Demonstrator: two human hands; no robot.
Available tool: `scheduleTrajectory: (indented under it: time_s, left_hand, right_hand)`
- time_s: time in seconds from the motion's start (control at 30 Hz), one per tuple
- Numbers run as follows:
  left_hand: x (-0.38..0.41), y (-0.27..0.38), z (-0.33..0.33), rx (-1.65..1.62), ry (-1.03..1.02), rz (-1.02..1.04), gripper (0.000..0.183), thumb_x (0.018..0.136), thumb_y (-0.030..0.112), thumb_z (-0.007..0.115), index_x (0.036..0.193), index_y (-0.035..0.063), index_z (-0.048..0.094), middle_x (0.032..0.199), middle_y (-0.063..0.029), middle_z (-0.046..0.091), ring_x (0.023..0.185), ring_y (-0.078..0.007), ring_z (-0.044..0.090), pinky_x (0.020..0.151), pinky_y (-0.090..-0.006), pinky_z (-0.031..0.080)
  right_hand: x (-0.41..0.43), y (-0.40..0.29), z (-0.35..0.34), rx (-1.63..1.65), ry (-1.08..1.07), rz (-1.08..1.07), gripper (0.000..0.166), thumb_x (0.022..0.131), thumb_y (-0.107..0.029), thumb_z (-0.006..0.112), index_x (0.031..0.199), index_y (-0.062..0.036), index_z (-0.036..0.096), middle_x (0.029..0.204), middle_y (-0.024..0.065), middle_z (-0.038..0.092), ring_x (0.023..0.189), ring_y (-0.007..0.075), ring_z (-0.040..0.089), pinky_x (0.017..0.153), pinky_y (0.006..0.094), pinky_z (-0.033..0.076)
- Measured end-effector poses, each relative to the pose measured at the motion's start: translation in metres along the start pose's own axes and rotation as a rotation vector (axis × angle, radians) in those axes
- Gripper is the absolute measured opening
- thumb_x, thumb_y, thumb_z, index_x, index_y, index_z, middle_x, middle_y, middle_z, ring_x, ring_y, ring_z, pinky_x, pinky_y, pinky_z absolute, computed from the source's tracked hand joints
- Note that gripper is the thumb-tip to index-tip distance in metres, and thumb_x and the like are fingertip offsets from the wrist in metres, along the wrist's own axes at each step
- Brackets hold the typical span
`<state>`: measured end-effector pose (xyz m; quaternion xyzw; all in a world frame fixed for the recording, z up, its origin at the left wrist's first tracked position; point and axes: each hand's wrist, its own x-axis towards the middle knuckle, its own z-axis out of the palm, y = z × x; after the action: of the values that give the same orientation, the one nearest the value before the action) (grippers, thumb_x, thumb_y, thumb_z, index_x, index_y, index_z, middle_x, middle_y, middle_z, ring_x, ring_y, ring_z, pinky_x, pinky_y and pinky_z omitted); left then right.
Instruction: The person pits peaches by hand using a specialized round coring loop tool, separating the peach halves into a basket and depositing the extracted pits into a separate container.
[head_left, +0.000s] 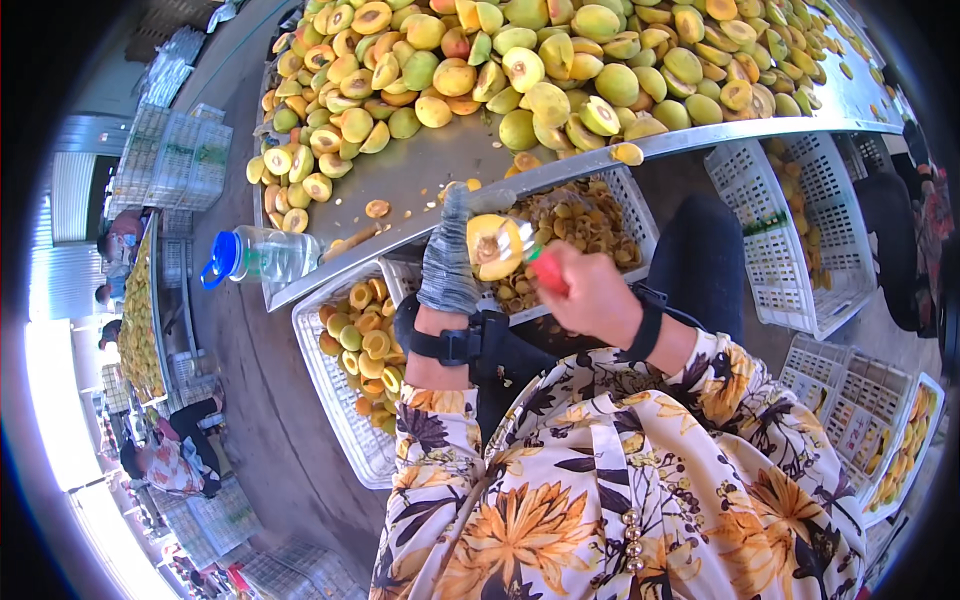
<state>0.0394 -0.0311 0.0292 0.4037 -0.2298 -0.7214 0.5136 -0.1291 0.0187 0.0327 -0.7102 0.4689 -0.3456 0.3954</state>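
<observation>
My left hand (450, 251), in a grey knitted glove, holds a halved yellow stone fruit (495, 246) with its cut face and brown centre showing. In my bare right hand (589, 296) is a tool with a red handle (549, 271) and a shiny, blurred metal head, which is at the cut face of the fruit. Both hands are just below the edge of a metal table (420, 161), where many whole and halved fruits (525, 67) are heaped. Under my hands stands a white crate (637, 217) holding brown-yellow fruit scraps (574, 217).
A water bottle with a blue lid (274, 255) lies at the table's left corner. A white crate (322, 390) of hollowed halves stands at lower left. More crates (780, 232) stand at right. Stacked crates (172, 157) and several people (169, 457) are farther left.
</observation>
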Motion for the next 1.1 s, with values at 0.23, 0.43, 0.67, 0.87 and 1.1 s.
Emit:
scheduleTrajectory:
  time_s: [0.23,0.43,0.67,0.87,1.1]
  left_hand:
    - [-0.009,0.008,0.017,0.437,-0.098,-0.048,0.069,0.084,0.059,0.038,0.119,0.0002,0.042,0.109,-0.0171,0.056,0.09,-0.0234,0.059,0.077,-0.0349,0.051]
    - [-0.015,-0.009,0.02,-0.096,0.132,0.25,0.071,0.081,0.065,0.034,0.117,0.0057,0.046,0.101,-0.0149,0.058,0.075,-0.0271,0.061,0.062,-0.0344,0.052]
    - [-0.009,-0.028,0.001,-0.263,0.492,0.154,0.045,0.085,0.049,0.044,0.101,0.0076,0.052,0.086,-0.008,0.059,0.067,-0.0202,0.058,0.059,-0.0313,0.052]
    - [-0.017,-0.038,-0.004,-0.102,0.328,0.305,0.04,0.086,0.041,0.05,0.102,0.004,0.053,0.091,-0.0076,0.059,0.082,-0.0201,0.058,0.075,-0.0331,0.05]
    - [-0.017,-0.05,0.016,0.127,0.315,0.464,0.042,0.087,0.041,0.048,0.091,0.0005,0.059,0.086,-0.0092,0.061,0.076,-0.0192,0.059,0.071,-0.0312,0.05]
  right_hand:
    - [0.02,0.0,-0.009,0.345,-0.17,0.174,0.037,0.078,-0.026,0.067,0.1,-0.0003,0.052,0.066,0.0,0.052,0.043,0.0044,0.043,0.04,0.0187,0.035]
    - [0.03,-0.015,0.003,0.98,0.006,0.439,0.026,0.084,-0.024,0.06,0.094,-0.0026,0.05,0.059,0.0,0.049,0.039,0.0054,0.041,0.036,0.019,0.034]
    - [0.01,0.005,0.036,0.176,0.125,0.133,0.027,0.078,-0.02,0.062,0.09,0.0005,0.05,0.058,0.0159,0.054,0.05,0.0321,0.055,0.046,0.0375,0.043]
    - [-0.008,-0.002,0.024,0.063,-0.067,0.141,0.024,0.074,-0.014,0.061,0.086,0.0015,0.048,0.064,0.0237,0.055,0.064,0.0407,0.056,0.055,0.0425,0.043]
    - [-0.022,0.002,0.02,0.022,-0.094,0.179,0.021,0.074,-0.009,0.058,0.081,0.005,0.044,0.061,0.0248,0.052,0.063,0.0422,0.054,0.055,0.0441,0.042]
